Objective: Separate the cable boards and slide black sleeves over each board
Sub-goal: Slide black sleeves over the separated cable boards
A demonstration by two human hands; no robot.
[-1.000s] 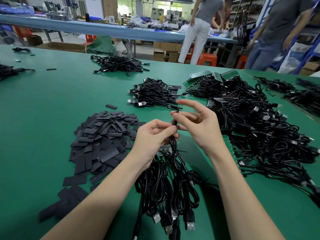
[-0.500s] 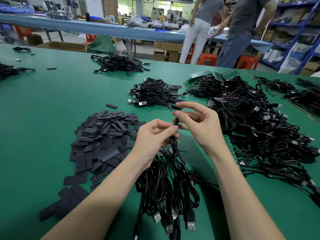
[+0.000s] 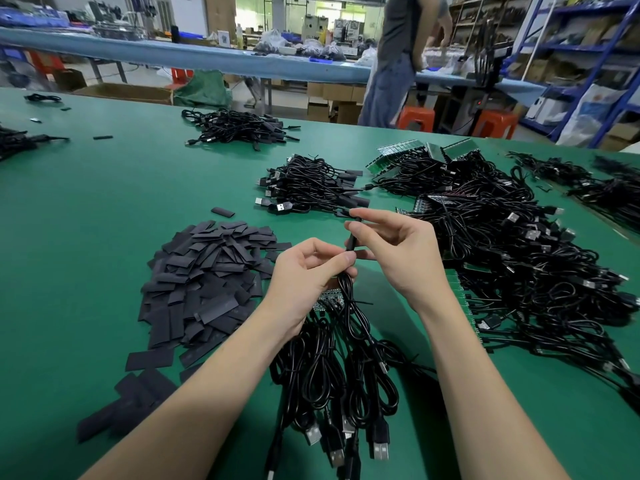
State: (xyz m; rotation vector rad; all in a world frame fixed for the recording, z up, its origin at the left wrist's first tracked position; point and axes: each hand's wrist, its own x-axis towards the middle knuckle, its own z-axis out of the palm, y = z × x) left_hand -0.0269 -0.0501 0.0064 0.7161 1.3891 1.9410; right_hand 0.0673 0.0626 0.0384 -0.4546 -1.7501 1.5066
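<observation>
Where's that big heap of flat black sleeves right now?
The sleeve pile lies on the green table, just left of the left hand and the cable bundle.

The table (image 3: 104, 237) had a matt green cover that looked smooth. The sleeves (image 3: 207, 282) were flat, matt black pieces, like thin plastic. The cables (image 3: 332, 368) were glossy black, and their plugs (image 3: 380, 449) ended in shiny metal.

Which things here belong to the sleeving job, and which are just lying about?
Job:
left hand holding cable
right hand pinching black sleeve
sleeve pile
board strip

Lying about:
orange stools
cardboard box
far bench
</observation>
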